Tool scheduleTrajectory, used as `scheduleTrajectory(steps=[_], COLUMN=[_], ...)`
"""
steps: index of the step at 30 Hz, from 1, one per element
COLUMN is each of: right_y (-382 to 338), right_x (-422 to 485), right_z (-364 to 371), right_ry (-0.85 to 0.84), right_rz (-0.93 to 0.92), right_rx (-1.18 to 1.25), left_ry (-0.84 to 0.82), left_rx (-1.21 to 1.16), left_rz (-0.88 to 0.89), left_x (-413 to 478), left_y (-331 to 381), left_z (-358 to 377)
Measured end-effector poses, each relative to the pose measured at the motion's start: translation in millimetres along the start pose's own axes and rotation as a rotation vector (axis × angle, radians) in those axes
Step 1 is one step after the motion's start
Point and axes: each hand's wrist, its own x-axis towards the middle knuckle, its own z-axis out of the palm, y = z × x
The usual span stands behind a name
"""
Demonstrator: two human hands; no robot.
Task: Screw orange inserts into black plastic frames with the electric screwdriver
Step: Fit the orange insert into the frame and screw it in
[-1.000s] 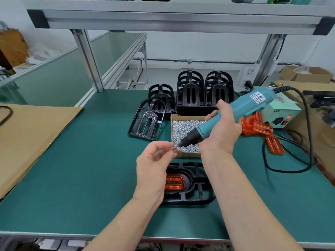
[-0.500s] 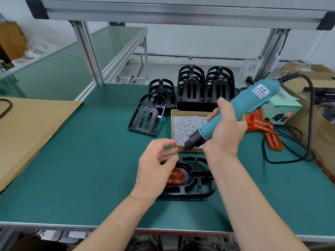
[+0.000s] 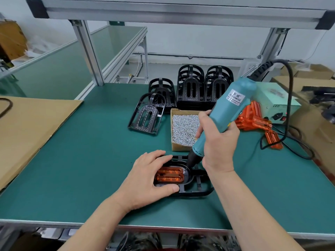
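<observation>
1. Left hand (image 3: 145,180) grips the 9 o'clock end of the black plastic frame (image 3: 197,191), which lies flat near the green bench's (image 3: 90,160) front edge; the orange insert (image 3: 169,174) sits inside.
2. Right hand (image 3: 217,144) is wrapped round the electric screwdriver (image 3: 228,109), its bit at the insert's 3 o'clock end.
3. Screw box (image 3: 183,129), 12 o'clock of the frame.
4. Stacked frames (image 3: 192,87) beyond; spare inserts (image 3: 253,120) at 2 o'clock.

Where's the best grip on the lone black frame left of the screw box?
On the lone black frame, probably the arched upper bar, pinched from above-left: it looks raised off the mat, and the screw box crowds its right.
</observation>
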Motion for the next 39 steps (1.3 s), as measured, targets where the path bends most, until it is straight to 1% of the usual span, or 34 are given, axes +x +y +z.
scheduleTrajectory(steps=[14, 27, 34, 39], right_y=[4.5, 5.8, 7.5, 6.9], right_x=[-0.2, -3.0, -3.6, -4.8], right_z=[0.5, 0.3, 2.1, 2.9], right_ry=[0.029, -0.001, -0.016, -0.045], right_rz=[-0.002, -0.031, -0.033, -0.045], right_rx=[0.01, 0.011, 0.014, -0.019], left_ry=[-0.001, -0.013, -0.089, -0.084], left_rx=[-0.012, -0.009, 0.022, 0.009], left_rz=[0.002, 0.002, 0.012, 0.0], left_x=[0.4, 1.1, 1.2, 1.4], left_y=[-1.3, -2.3, -3.4, -4.5], left_z=[0.6, 0.7, -1.5, -0.2])
